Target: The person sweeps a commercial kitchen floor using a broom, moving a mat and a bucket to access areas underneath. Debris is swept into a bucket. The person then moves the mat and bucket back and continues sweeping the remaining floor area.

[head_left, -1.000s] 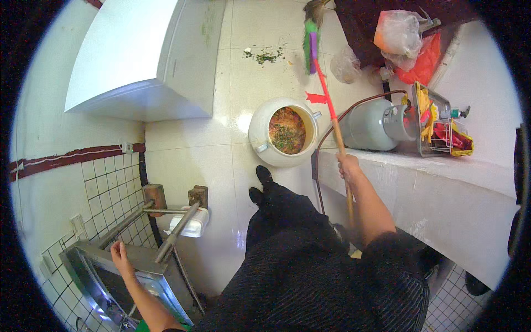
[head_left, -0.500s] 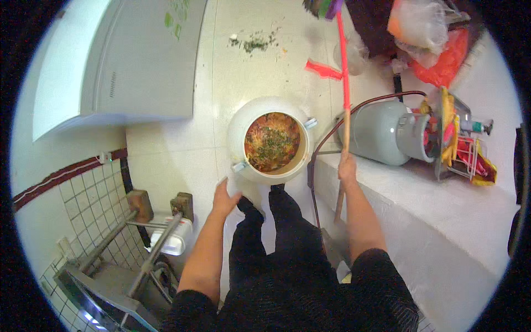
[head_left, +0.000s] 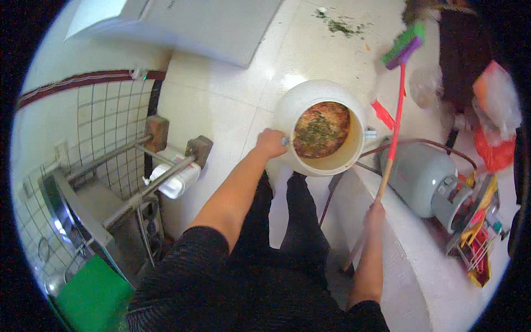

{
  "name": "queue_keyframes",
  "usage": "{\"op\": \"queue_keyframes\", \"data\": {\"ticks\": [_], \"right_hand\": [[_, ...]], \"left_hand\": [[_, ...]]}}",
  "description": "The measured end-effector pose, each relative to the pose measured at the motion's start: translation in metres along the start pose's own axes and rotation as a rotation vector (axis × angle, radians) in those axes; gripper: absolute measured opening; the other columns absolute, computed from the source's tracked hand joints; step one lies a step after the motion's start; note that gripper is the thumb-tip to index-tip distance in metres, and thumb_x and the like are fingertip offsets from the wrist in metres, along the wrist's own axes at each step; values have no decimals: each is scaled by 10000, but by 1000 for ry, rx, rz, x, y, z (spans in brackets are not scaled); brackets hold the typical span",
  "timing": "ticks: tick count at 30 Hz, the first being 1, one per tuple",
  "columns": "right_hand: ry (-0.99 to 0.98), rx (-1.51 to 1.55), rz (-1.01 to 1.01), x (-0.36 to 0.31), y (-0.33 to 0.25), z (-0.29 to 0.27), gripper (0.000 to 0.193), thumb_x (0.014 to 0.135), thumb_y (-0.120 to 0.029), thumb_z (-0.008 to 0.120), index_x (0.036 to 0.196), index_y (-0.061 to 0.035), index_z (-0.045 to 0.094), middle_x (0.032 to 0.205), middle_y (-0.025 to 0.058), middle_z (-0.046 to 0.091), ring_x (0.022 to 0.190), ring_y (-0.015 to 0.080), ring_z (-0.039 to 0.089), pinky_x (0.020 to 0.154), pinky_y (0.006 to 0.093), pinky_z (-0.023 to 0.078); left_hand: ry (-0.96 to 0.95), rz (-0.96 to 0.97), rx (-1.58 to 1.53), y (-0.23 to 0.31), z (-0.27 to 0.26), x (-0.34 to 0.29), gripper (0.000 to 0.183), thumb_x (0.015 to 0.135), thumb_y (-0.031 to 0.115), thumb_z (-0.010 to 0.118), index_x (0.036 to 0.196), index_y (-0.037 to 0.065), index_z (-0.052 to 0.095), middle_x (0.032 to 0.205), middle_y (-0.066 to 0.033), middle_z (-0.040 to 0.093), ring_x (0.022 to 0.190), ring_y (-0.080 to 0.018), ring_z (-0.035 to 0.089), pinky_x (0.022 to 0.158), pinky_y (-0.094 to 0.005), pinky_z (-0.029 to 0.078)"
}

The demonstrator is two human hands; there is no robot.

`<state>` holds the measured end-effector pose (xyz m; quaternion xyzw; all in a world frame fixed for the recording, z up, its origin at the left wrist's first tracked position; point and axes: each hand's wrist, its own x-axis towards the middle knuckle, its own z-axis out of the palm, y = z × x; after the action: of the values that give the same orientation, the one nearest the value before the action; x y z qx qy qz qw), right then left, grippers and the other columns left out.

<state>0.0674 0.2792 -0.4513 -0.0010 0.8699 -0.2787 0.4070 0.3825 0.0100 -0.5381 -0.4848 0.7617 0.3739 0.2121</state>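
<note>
A big pale round pot [head_left: 357,119] with side handles stands on the floor ahead of my feet. Reddish-brown food with chopped green bits [head_left: 322,130] shows inside it. My left hand [head_left: 271,144] is closed round the pot's left handle [head_left: 285,140]. On the right, my right hand [head_left: 375,214] grips the wooden lower part of a broom [head_left: 394,135]. The broom has a red upper shaft and a purple head with green bristles [head_left: 406,45], which points away from me.
Green scraps [head_left: 343,25] lie scattered on the far floor. A grey gas cylinder [head_left: 415,174] rests on a white ledge [head_left: 412,249] at right, with a hose around it. A metal frame [head_left: 138,193] stands at left beside a white plastic container [head_left: 180,178]. A grey cabinet [head_left: 221,27] is farther off.
My left hand has reached forward and taken hold of the pot's handle. The pot looks tilted or turned to the right. My right hand keeps the broom, its head now fully in view.
</note>
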Motion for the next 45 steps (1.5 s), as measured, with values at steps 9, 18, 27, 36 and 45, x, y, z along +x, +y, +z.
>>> {"op": "queue_keyframes", "data": {"ticks": [9, 18, 27, 36, 45], "right_hand": [[-67, -35, 200, -21, 47, 4, 484, 860, -552, 452, 685, -102, 427, 461, 13, 361, 314, 141, 356, 292, 298, 315], [-1, -305, 138, -15, 36, -15, 489, 855, -557, 450, 711, -91, 431, 466, 11, 356, 314, 142, 333, 293, 299, 298], [-24, -402, 46, -33, 24, -8, 457, 868, -484, 482, 718, -53, 464, 486, 30, 400, 332, 129, 377, 306, 289, 311], [-131, -308, 92, -73, 45, 1, 393, 883, -414, 505, 775, -37, 479, 589, 52, 499, 435, 155, 479, 388, 309, 382], [-95, -677, 30, -244, 125, -28, 247, 887, -260, 542, 930, -19, 503, 604, 107, 506, 522, 197, 504, 480, 347, 413]], "left_hand": [[-65, -106, -104, 0, 4, -5, 405, 648, 346, 632, 976, 108, 634, 977, -133, 629, 939, -306, 590, 799, -423, 484], [-38, -207, -298, -26, 30, -66, 383, 679, 320, 615, 1000, 113, 636, 1010, -141, 620, 968, -317, 580, 826, -418, 475], [44, -228, -78, -149, 4, -131, 376, 632, 330, 657, 930, 102, 653, 942, -168, 632, 910, -342, 592, 805, -426, 474], [106, -165, 147, -299, -37, -165, 343, 594, 283, 684, 855, 63, 657, 856, -204, 617, 861, -381, 580, 779, -424, 470], [11, -240, 248, -392, -43, -155, 369, 692, 74, 602, 1060, 90, 584, 1027, -184, 587, 1002, -352, 535, 861, -408, 442]]}}
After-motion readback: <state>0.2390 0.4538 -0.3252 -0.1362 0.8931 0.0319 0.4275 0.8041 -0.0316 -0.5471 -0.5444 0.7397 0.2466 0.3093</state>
